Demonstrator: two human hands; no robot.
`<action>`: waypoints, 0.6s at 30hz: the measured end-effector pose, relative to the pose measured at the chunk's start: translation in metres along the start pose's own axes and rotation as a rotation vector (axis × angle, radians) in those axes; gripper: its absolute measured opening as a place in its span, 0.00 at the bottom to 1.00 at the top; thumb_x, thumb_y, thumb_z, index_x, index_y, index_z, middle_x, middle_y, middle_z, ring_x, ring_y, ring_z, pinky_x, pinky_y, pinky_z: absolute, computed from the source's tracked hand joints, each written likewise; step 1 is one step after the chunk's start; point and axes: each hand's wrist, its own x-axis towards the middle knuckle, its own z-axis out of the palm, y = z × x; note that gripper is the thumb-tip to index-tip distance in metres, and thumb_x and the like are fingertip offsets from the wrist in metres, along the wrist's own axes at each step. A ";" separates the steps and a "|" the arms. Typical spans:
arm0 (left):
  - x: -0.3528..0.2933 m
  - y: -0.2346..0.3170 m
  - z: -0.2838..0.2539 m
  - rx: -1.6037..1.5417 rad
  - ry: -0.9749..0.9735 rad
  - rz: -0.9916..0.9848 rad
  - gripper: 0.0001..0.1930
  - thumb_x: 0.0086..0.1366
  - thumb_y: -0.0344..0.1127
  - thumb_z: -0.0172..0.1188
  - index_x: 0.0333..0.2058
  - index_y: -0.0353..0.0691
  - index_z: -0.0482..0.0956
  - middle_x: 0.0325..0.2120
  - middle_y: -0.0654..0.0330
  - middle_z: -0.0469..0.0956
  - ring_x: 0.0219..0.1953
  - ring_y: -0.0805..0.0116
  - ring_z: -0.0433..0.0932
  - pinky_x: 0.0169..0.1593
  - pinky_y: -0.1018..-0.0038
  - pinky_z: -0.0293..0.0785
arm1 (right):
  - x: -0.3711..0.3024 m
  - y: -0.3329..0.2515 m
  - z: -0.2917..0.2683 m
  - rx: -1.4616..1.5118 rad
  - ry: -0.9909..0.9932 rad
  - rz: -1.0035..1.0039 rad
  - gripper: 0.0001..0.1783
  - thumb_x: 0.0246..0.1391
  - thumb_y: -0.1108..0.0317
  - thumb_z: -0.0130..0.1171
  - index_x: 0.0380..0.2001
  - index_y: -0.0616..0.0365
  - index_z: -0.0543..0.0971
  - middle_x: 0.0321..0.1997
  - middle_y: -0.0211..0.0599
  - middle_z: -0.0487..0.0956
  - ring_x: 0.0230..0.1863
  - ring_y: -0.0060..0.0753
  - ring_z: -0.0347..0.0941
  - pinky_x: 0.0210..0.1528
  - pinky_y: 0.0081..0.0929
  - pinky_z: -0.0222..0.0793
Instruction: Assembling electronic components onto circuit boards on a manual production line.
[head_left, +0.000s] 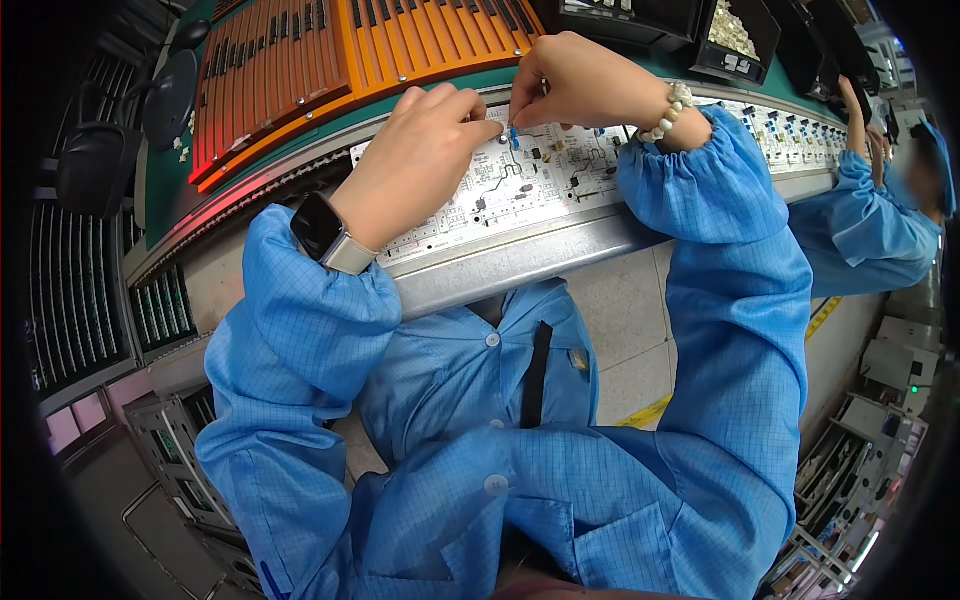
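Observation:
A white printed circuit board (500,195) lies in the metal rail in front of me, with several small dark and blue parts on it. My left hand (425,155) is over its left part, fingers curled and pressed together. Whatever the left fingertips hold, if anything, is hidden. From the right, my right hand (590,85) reaches in with thumb and index finger pinched. A small blue component (515,138) stands at those fingertips, against the board. Both hands' fingertips are close together. A watch (322,228) is on my left wrist, a beaded bracelet (670,112) on my right.
Beyond the rail, an orange slotted rack (400,45) holds rows of dark parts. Black bins (735,40) with small pale parts stand at the back right. More boards (790,135) sit along the rail to the right, where a co-worker in a blue sleeve (865,225) works.

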 end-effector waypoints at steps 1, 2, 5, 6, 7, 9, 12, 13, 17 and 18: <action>0.000 0.000 0.000 0.004 -0.001 0.001 0.14 0.56 0.23 0.55 0.42 0.36 0.81 0.36 0.59 0.75 0.44 0.65 0.72 0.51 0.69 0.64 | 0.000 0.000 0.001 0.001 -0.001 0.000 0.07 0.48 0.67 0.67 0.29 0.60 0.85 0.23 0.36 0.81 0.18 0.24 0.76 0.22 0.17 0.72; 0.000 -0.001 0.001 0.008 -0.001 0.002 0.15 0.56 0.22 0.55 0.42 0.36 0.81 0.37 0.59 0.75 0.44 0.65 0.72 0.51 0.69 0.64 | 0.000 -0.001 0.002 -0.023 0.021 -0.007 0.07 0.47 0.67 0.67 0.29 0.60 0.85 0.23 0.37 0.81 0.19 0.26 0.76 0.24 0.18 0.72; 0.001 -0.001 0.001 0.007 -0.013 0.006 0.15 0.56 0.22 0.55 0.42 0.36 0.81 0.37 0.59 0.74 0.44 0.66 0.71 0.50 0.69 0.64 | 0.000 0.001 0.005 -0.076 0.063 -0.024 0.08 0.46 0.68 0.67 0.28 0.61 0.85 0.23 0.38 0.81 0.21 0.29 0.77 0.27 0.21 0.74; 0.000 -0.001 0.001 0.007 -0.013 0.006 0.15 0.56 0.22 0.55 0.42 0.36 0.81 0.37 0.59 0.74 0.44 0.66 0.71 0.50 0.69 0.64 | 0.001 0.001 0.006 -0.105 0.081 -0.037 0.08 0.45 0.69 0.67 0.28 0.61 0.85 0.23 0.39 0.81 0.22 0.31 0.78 0.29 0.22 0.75; 0.000 -0.001 0.001 0.014 -0.021 0.008 0.15 0.56 0.22 0.55 0.43 0.36 0.81 0.37 0.59 0.74 0.44 0.66 0.71 0.50 0.69 0.64 | 0.001 0.001 0.007 -0.104 0.081 -0.037 0.08 0.45 0.69 0.67 0.28 0.61 0.85 0.23 0.39 0.81 0.22 0.31 0.78 0.29 0.22 0.75; 0.000 -0.001 0.000 0.021 -0.031 0.011 0.15 0.56 0.22 0.55 0.43 0.36 0.81 0.37 0.59 0.74 0.45 0.66 0.71 0.50 0.69 0.63 | 0.002 0.001 0.009 -0.159 0.091 -0.031 0.08 0.44 0.69 0.67 0.28 0.62 0.84 0.24 0.40 0.81 0.25 0.34 0.78 0.32 0.24 0.75; -0.001 -0.003 -0.001 0.044 -0.030 0.045 0.16 0.57 0.23 0.54 0.44 0.37 0.80 0.38 0.59 0.74 0.46 0.66 0.70 0.51 0.70 0.63 | 0.002 0.002 0.009 -0.180 0.104 -0.045 0.07 0.44 0.69 0.67 0.27 0.61 0.84 0.25 0.40 0.82 0.25 0.35 0.79 0.33 0.25 0.76; -0.002 -0.004 -0.001 0.053 -0.035 0.055 0.16 0.57 0.23 0.54 0.45 0.38 0.80 0.38 0.60 0.73 0.47 0.66 0.70 0.51 0.69 0.63 | 0.002 0.002 0.009 -0.178 0.105 -0.045 0.07 0.44 0.69 0.67 0.27 0.61 0.84 0.25 0.40 0.82 0.25 0.35 0.79 0.33 0.25 0.76; 0.002 -0.002 -0.007 0.070 -0.139 0.015 0.19 0.56 0.23 0.54 0.47 0.41 0.80 0.44 0.58 0.73 0.49 0.59 0.69 0.57 0.67 0.65 | 0.002 0.001 0.009 -0.198 0.104 -0.028 0.07 0.43 0.70 0.67 0.27 0.61 0.85 0.26 0.40 0.82 0.27 0.36 0.79 0.34 0.25 0.76; 0.001 -0.002 -0.005 0.070 -0.141 0.017 0.19 0.56 0.23 0.54 0.47 0.41 0.80 0.44 0.58 0.73 0.49 0.59 0.69 0.57 0.67 0.65 | 0.001 0.000 0.009 -0.210 0.104 -0.020 0.07 0.43 0.70 0.67 0.27 0.61 0.85 0.26 0.40 0.82 0.27 0.36 0.79 0.35 0.25 0.76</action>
